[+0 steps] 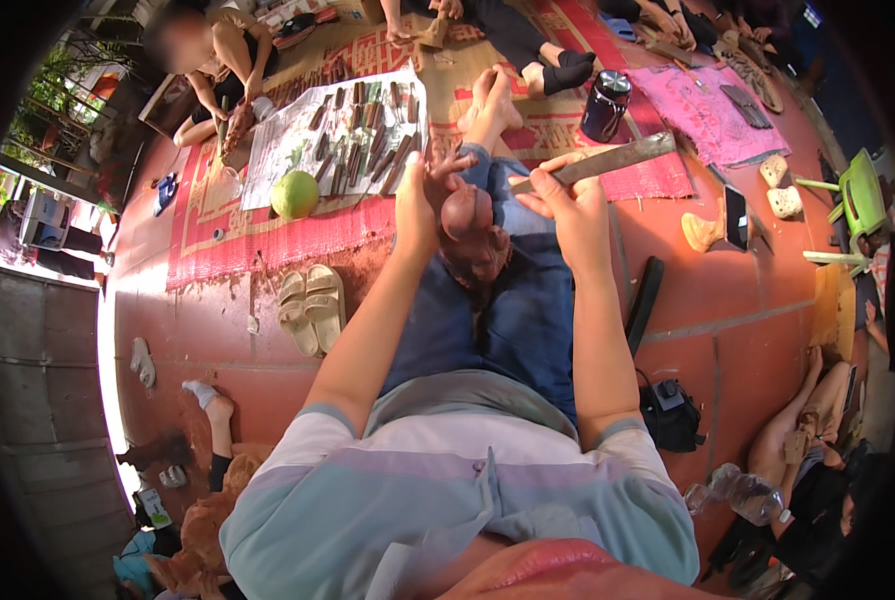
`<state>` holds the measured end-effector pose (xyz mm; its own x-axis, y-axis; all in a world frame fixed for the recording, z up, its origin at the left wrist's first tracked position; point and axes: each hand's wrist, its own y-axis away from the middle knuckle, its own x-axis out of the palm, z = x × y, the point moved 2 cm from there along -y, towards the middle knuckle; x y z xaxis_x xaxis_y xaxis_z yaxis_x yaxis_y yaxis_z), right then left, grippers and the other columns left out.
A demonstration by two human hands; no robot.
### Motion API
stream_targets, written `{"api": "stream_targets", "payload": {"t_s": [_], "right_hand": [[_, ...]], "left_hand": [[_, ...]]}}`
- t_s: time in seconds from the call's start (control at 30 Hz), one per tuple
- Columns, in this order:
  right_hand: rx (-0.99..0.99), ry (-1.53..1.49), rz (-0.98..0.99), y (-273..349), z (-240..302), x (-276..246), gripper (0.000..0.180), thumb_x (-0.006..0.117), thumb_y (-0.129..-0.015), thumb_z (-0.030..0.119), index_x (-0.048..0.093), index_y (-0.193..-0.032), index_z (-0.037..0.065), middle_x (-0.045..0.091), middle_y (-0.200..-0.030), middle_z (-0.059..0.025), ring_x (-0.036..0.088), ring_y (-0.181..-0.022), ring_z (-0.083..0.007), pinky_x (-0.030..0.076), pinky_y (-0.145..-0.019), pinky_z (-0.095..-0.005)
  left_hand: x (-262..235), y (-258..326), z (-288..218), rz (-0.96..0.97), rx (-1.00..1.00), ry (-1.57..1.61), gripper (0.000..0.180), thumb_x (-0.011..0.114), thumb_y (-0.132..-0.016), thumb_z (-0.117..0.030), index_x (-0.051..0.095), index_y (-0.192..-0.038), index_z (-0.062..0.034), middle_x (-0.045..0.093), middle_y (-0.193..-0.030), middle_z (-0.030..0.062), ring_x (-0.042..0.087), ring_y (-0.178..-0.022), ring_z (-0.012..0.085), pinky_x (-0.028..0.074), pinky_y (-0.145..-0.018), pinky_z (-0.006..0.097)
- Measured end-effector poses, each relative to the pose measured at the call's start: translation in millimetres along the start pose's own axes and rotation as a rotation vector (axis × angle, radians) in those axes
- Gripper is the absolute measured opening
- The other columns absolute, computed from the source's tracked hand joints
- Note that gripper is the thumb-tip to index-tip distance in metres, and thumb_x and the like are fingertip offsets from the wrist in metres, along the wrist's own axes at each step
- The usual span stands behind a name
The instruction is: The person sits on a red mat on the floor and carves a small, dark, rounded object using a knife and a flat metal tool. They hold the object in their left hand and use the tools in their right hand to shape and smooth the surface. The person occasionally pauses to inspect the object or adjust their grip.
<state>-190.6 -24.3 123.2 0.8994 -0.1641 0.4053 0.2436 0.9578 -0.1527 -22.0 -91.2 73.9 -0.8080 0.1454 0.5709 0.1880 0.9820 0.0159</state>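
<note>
A reddish-brown carved wooden figure (468, 222), with rounded, glossy forms, rests on my lap between my jeans-clad legs. My left hand (417, 210) grips its left side, thumb pointing up, its other fingers mostly hidden behind the carving. In my right hand (568, 203) is a long, flat grey file (623, 158), pinched near its left end and tilted up to the right. The file is held apart from the figure, to its upper right.
Many carving tools (358, 130) lie on a white sheet beside a green round fruit (295, 194). Tan sandals (312, 310) stand left of my legs. A dark flask (606, 106), a phone (735, 217) and a black bag (671, 413) are to the right. Other people sit around.
</note>
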Motion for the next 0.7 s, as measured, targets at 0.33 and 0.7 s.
{"api": "stream_targets", "payload": {"t_s": [0.33, 0.7], "right_hand": [[0.245, 0.134, 0.274, -29.6, 4.8, 21.4, 0.012, 0.058, -0.086, 0.01, 0.049, -0.091, 0.004, 0.057, -0.087, -0.0062, 0.063, -0.08, -0.0172, 0.053, -0.063, -0.0251], [0.285, 0.123, 0.172, -19.7, 1.2, 12.9, 0.013, 0.056, -0.088, 0.009, 0.046, -0.092, 0.004, 0.052, -0.085, -0.0051, 0.055, -0.07, -0.0111, 0.047, -0.063, -0.023]], "left_hand": [[7.0, 2.6, -6.1, -0.006, 0.064, -0.012, 0.048, 0.037, -0.095, -0.042, 0.054, -0.084, 0.0021, 0.06, -0.08, 0.0133, 0.054, -0.067, 0.0175, 0.046, -0.066, 0.029], [5.8, 2.1, 12.0, -0.077, 0.164, -0.091, 0.042, 0.042, -0.095, -0.037, 0.057, -0.075, -0.0025, 0.058, -0.067, 0.007, 0.055, -0.064, 0.0134, 0.044, -0.061, 0.026]]}}
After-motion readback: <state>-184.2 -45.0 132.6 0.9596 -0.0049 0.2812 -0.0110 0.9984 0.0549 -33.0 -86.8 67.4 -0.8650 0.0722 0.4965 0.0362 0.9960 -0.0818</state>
